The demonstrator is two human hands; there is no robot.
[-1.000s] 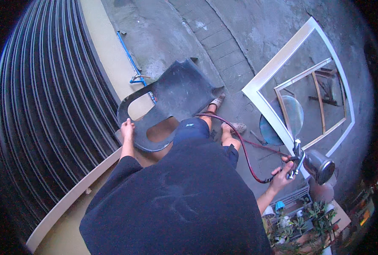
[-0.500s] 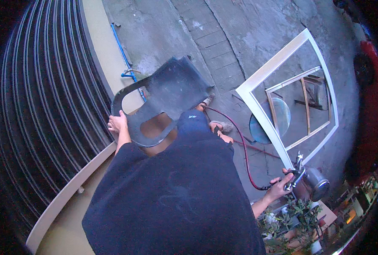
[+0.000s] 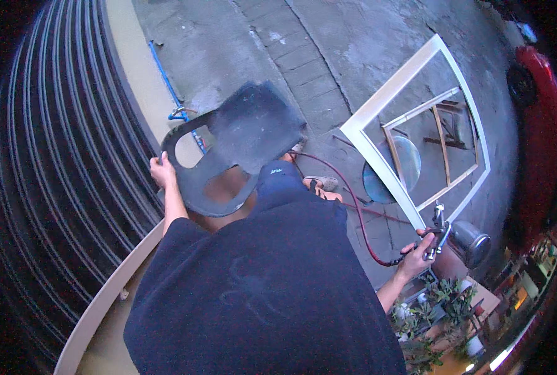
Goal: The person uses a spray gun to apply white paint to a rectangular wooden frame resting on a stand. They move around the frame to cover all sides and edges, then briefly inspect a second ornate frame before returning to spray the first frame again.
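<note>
Dark panel (image 3: 253, 137) and spray gun (image 3: 442, 232) held
Left hand (image 3: 162, 171) curls over the panel's rim; right hand (image 3: 418, 250) wraps the gun's handle, red hose (image 3: 357, 209) attached.

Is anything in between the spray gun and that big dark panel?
Yes: from this view, the red hose and the person's legs lie between the spray gun in the right hand and the dark panel.

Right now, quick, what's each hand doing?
Left hand: closed on the edge of the dark panel.
Right hand: closed, holding the spray gun.
</note>
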